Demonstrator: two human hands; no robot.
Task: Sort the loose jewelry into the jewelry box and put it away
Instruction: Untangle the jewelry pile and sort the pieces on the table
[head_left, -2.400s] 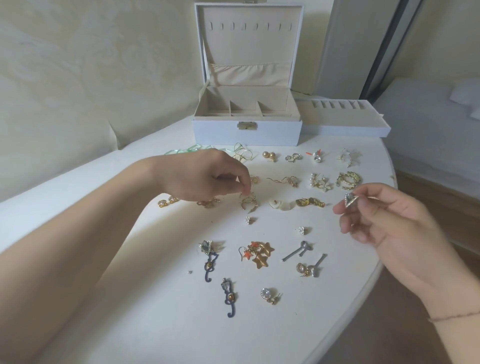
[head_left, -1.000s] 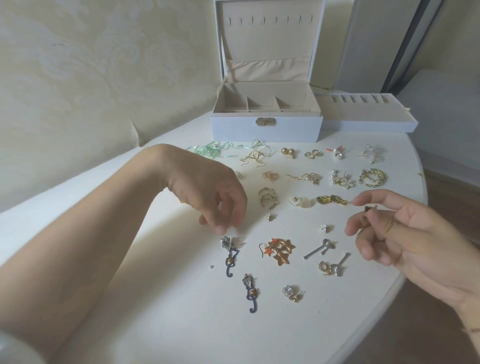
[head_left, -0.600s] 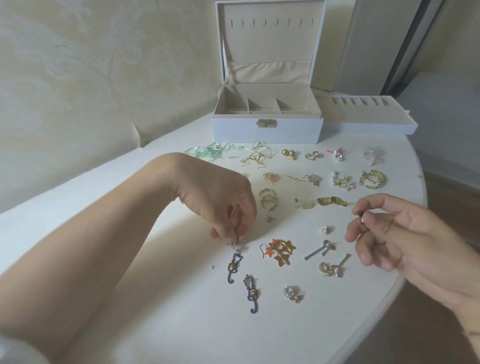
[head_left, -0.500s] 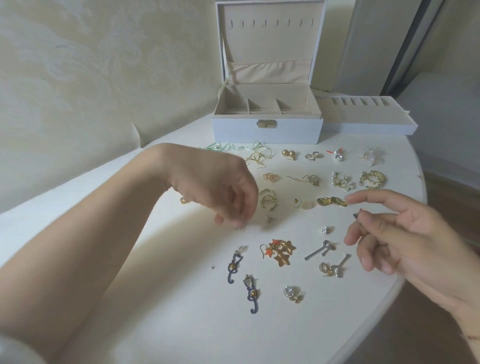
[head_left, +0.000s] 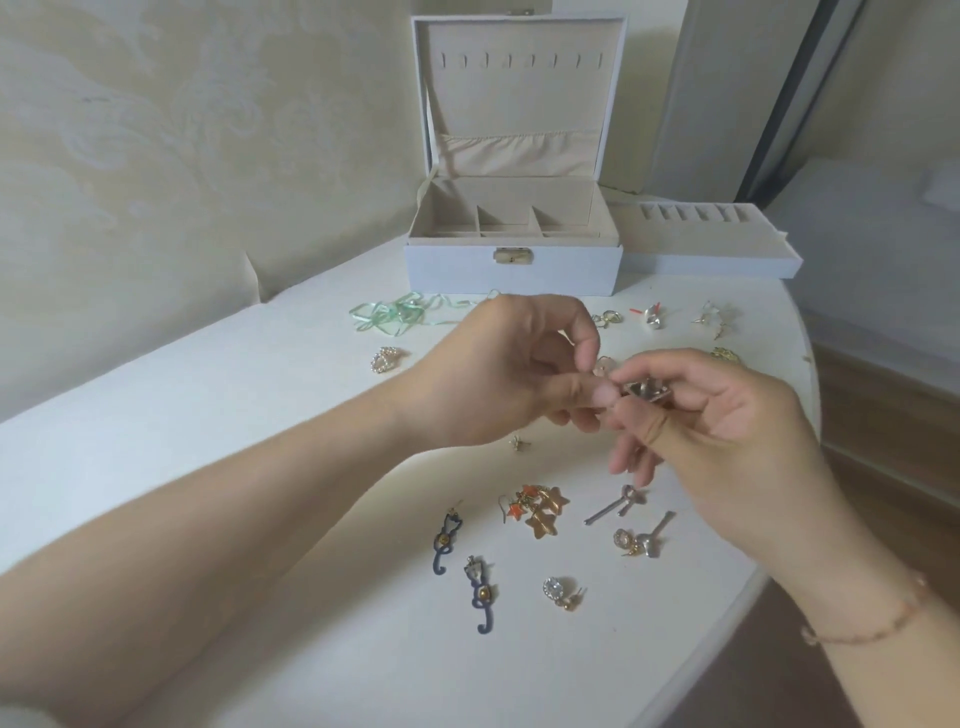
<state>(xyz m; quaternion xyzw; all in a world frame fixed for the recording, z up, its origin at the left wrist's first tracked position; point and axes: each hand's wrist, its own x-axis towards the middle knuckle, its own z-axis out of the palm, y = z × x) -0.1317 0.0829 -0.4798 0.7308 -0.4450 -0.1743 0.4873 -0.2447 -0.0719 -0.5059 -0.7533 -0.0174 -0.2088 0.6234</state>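
We hold our left hand (head_left: 511, 374) and right hand (head_left: 711, 415) together above the bench (head_left: 260, 415), both pinching a small silver earring (head_left: 644, 391). We'd best steady it before carrying it to the open jewelry box (head_left: 511, 270).

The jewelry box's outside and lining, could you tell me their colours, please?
Jewelry box: white outside, beige lining, seen in the head view.

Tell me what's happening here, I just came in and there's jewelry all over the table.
A person is sorting earrings. Both hands meet above the table: the right hand pinches a small silver triangular earring, and the left hand pinches at it too. The white jewelry box stands open and looks empty. Many pieces lie loose, including two blue cat earrings.
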